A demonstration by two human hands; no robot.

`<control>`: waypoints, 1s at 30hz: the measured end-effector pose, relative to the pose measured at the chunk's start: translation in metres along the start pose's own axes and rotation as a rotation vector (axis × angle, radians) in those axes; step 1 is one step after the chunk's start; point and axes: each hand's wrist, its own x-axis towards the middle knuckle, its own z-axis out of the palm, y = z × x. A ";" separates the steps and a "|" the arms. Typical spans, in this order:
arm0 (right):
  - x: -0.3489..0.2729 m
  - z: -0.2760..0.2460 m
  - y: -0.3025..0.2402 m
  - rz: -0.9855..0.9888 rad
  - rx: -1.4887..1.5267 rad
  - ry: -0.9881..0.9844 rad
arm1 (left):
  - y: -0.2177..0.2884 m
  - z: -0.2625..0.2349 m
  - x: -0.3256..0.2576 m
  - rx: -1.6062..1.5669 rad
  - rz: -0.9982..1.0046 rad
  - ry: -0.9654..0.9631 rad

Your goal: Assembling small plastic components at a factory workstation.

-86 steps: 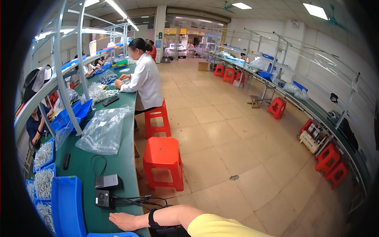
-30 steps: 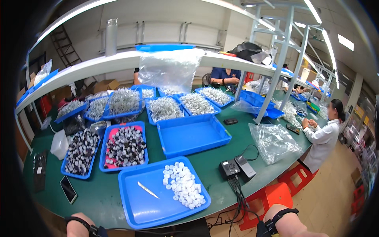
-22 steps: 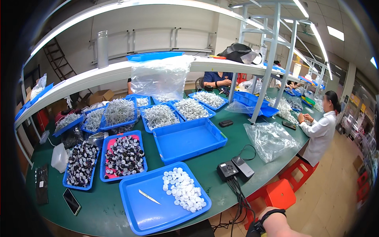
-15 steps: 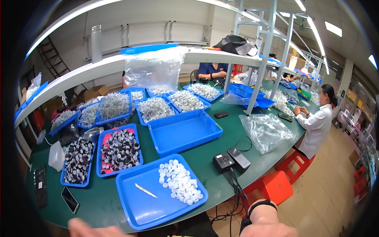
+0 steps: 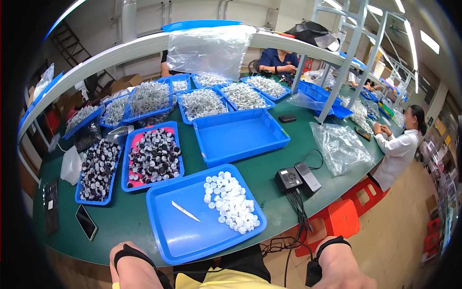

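My left hand is at the table's near edge, by the lower left corner of a blue tray. A black wristband circles that wrist, and the fingers are hidden. Off the table's front edge, beside a red stool, is my right hand, also banded in black, its fingers out of sight. Neither hand touches the tray. Inside it, a heap of small round white plastic caps fills the right side. A thin pale tool like tweezers lies alone at left.
Behind stand an empty blue bin, two trays of dark and clear round parts, and several trays of white parts. A phone lies left; a black power box with cables sits right. A co-worker sits far right.
The view has shifted, so the table sits higher and more of my forearms and yellow clothing shows. My left hand, blurred with fingers showing before, is now at the table edge with fingers hidden.
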 end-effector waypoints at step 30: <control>-0.177 -0.208 0.166 1.089 -1.266 1.088 | -0.026 -0.191 -0.222 1.069 -0.377 1.401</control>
